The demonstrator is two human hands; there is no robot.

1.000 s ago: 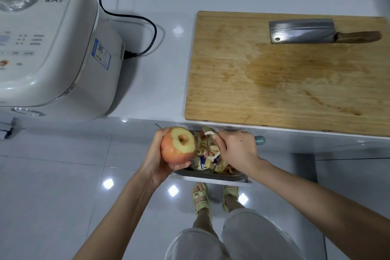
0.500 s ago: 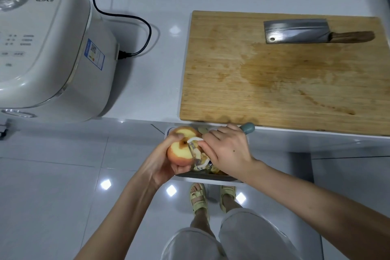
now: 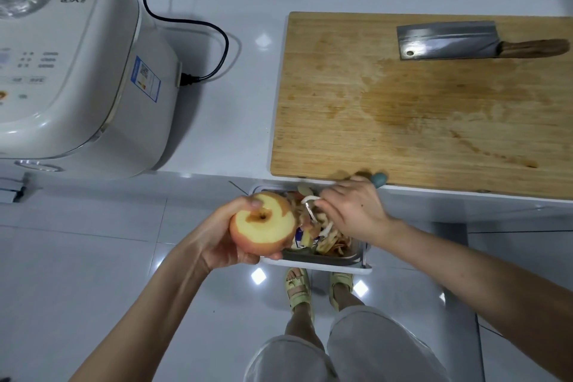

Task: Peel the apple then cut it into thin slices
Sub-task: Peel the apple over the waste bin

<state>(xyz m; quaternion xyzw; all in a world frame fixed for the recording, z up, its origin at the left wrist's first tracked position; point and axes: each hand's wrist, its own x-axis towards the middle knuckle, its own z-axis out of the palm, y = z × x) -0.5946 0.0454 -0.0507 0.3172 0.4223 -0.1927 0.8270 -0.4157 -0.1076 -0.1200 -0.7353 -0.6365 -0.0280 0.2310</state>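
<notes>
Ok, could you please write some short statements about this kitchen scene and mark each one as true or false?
1. The left hand holds the apple. True.
2. The apple is completely peeled. False: red skin remains on its lower part.
3. The cleaver lies on the cutting board. True.
4. The right hand grips the cleaver. False: it holds a peeler above the bin of peels.

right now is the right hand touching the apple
Apart. The head view shows the right hand gripping the peeler over the bin, with peelings visible between it and the apple, held in the left hand.
</notes>
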